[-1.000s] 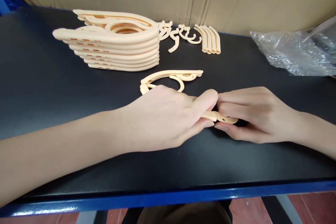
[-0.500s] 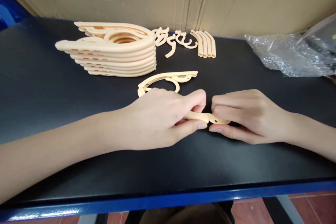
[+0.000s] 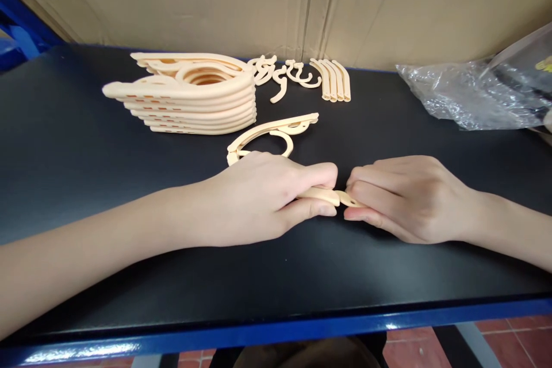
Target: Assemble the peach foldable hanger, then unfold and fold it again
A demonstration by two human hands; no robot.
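Note:
My left hand (image 3: 276,198) is closed round a cream plastic hanger arm (image 3: 321,195), whose end shows between thumb and forefinger. Against that end sits a smaller cream piece with a hole (image 3: 350,200), pinched in my right hand (image 3: 401,198); most of it is hidden by the fingers. The two parts touch, but whether they are locked together I cannot tell. Just behind my left hand lies a folded cream hanger (image 3: 276,123) with a curved hook, partly covered by the hand.
A stack of folded cream hangers (image 3: 202,106) stands at the back left. Beside it lie several loose hooks (image 3: 280,83) and several hanger arms (image 3: 334,80). Clear plastic bags (image 3: 470,95) rest at the back right. Cardboard (image 3: 194,0) rises behind the black table (image 3: 259,282), which has a blue edge.
The right hand has turned slightly and covers more of the small piece. Both hands stay joined at the same parts. The view has tilted a little, shifting the background down.

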